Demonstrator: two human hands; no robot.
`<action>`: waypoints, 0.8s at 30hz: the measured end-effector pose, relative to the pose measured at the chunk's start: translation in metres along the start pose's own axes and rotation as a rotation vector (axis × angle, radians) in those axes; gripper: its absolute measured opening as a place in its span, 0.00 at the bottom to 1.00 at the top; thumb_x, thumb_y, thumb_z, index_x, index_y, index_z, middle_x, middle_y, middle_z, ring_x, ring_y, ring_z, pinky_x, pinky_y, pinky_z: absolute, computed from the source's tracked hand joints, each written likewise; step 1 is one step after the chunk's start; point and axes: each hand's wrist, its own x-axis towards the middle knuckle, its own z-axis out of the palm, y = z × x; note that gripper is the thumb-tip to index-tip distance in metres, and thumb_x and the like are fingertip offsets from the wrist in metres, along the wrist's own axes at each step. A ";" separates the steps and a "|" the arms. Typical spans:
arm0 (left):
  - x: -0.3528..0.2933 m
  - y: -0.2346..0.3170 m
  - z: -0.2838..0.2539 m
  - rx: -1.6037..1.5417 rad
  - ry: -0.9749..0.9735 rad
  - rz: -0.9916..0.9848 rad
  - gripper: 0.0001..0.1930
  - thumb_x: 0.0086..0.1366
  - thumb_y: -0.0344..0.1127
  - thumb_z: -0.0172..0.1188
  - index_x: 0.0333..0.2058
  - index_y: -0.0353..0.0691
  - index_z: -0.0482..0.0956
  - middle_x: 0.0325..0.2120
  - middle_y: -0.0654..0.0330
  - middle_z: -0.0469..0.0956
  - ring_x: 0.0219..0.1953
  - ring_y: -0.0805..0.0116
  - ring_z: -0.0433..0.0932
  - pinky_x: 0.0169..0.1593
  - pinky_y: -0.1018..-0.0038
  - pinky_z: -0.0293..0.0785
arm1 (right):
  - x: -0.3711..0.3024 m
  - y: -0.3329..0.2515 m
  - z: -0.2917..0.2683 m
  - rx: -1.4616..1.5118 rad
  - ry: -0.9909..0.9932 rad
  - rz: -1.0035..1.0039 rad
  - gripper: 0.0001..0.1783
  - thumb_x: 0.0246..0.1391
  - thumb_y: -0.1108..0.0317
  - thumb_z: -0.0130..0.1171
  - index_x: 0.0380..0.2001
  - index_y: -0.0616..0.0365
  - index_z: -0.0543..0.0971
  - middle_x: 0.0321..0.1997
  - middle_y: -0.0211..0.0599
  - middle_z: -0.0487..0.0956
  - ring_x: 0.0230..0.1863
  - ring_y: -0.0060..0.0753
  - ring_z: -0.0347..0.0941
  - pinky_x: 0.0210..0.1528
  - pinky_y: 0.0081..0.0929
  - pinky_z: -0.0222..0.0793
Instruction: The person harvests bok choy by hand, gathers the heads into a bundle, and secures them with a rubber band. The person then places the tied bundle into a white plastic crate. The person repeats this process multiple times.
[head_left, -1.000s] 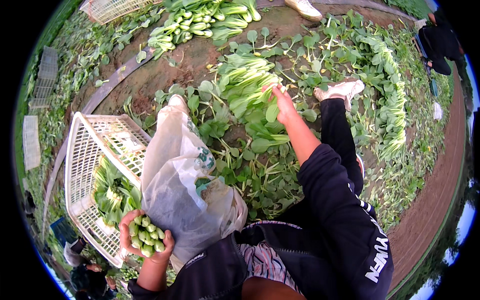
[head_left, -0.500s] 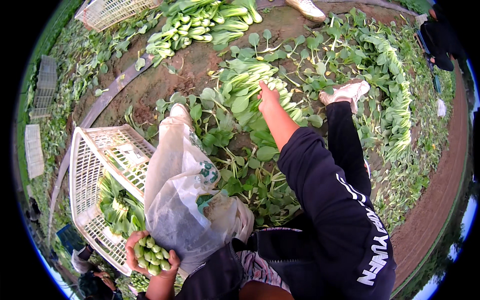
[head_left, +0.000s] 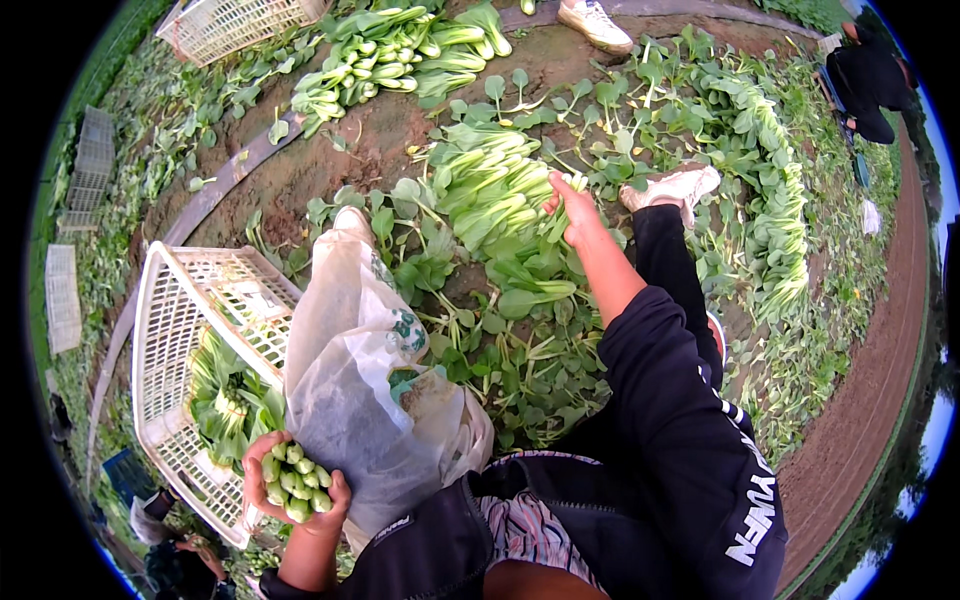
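My left hand (head_left: 268, 478) is wrapped around a bunch of bok choy (head_left: 296, 482), its pale green stem ends facing up, beside the white crate. Farther out, my right hand (head_left: 577, 210) closes on bok choy stalks (head_left: 556, 212) at the right end of a loose pile of bok choy (head_left: 490, 175) on the ground. The leaves of what it grips hang among the other greens, so how many plants are in it I cannot tell. Inside the tilted white plastic crate (head_left: 160, 300) to the left lies more bok choy (head_left: 228, 395).
A whitish plastic sheet (head_left: 345, 400) covers my left leg. Another bok choy heap (head_left: 385, 60) lies at the top, near a second crate (head_left: 235, 25). A long row of greens (head_left: 780, 190) curves along the right. Co-workers (head_left: 870, 80) crouch at upper right and lower left.
My right hand has moved to the right along the pile and now grips stalks at its right end. The left hand keeps its bunch in nearly the same place.
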 end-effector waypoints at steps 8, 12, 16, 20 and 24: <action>-0.005 0.003 -0.012 0.122 -0.034 -0.077 0.49 0.51 0.45 0.67 0.64 0.39 0.43 0.44 0.46 0.66 0.43 0.56 0.67 0.50 0.59 0.64 | 0.069 -0.007 0.034 -1.482 0.152 -0.260 0.23 0.49 0.48 0.63 0.48 0.41 0.78 0.49 0.35 0.77 0.51 0.39 0.74 0.48 0.38 0.71; 0.001 0.004 -0.015 0.176 -0.071 -0.062 0.50 0.51 0.47 0.66 0.63 0.37 0.44 0.43 0.46 0.66 0.42 0.56 0.67 0.49 0.60 0.64 | 0.073 -0.016 0.037 -1.524 0.042 -0.166 0.25 0.47 0.46 0.64 0.48 0.40 0.78 0.47 0.36 0.77 0.50 0.39 0.74 0.47 0.38 0.71; 0.001 0.002 -0.008 0.121 -0.028 -0.057 0.49 0.51 0.46 0.66 0.63 0.37 0.44 0.43 0.45 0.66 0.42 0.56 0.68 0.49 0.60 0.65 | 0.063 -0.014 0.018 -1.023 0.011 -0.257 0.18 0.47 0.56 0.67 0.42 0.46 0.79 0.40 0.31 0.80 0.41 0.31 0.75 0.42 0.31 0.70; 0.004 0.002 0.001 0.009 -0.011 -0.010 0.47 0.53 0.43 0.66 0.63 0.37 0.45 0.48 0.46 0.66 0.46 0.56 0.68 0.52 0.60 0.64 | 0.020 -0.034 0.000 -0.467 -0.143 -0.321 0.10 0.54 0.71 0.61 0.40 0.51 0.76 0.45 0.27 0.79 0.44 0.20 0.70 0.45 0.22 0.66; 0.005 0.004 0.008 -0.040 0.017 0.018 0.47 0.52 0.41 0.67 0.63 0.39 0.46 0.47 0.47 0.66 0.46 0.56 0.68 0.52 0.61 0.64 | -0.049 -0.068 0.002 -0.251 -0.355 -0.349 0.10 0.54 0.70 0.60 0.41 0.51 0.74 0.44 0.23 0.77 0.46 0.19 0.67 0.52 0.19 0.61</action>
